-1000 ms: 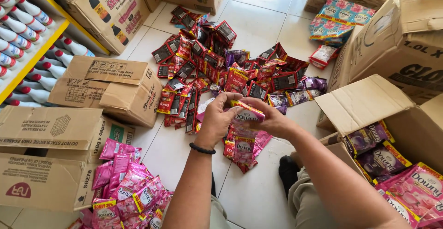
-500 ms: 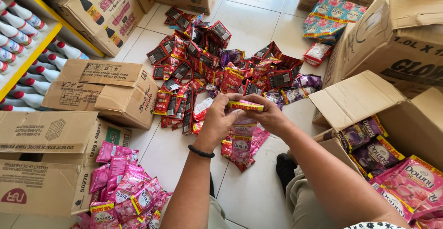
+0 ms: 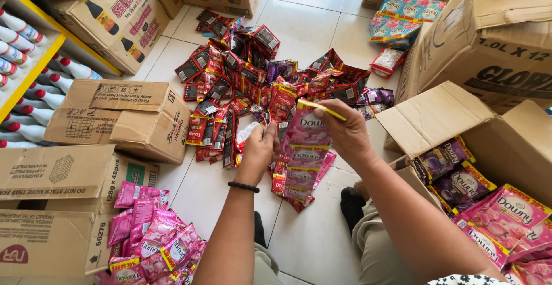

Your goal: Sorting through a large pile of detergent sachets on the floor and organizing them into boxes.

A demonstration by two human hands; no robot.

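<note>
At six o'clock, my two forearms rise toward the middle. My right hand [image 3: 344, 131] pinches the yellow top edge of a hanging strip of pink sachets [image 3: 303, 157], four or so joined packets dangling over the white tiled floor [image 3: 310, 233]. My left hand [image 3: 260, 149], black band at the wrist, grips that strip's left edge. At eight o'clock lies a loose heap of pink sachets [image 3: 154, 240], too many to count. At four o'clock an open cardboard box [image 3: 460, 124] holds purple and pink packets. At twelve o'clock sprawls a pile of red and black sachets [image 3: 241, 75], uncountable.
</note>
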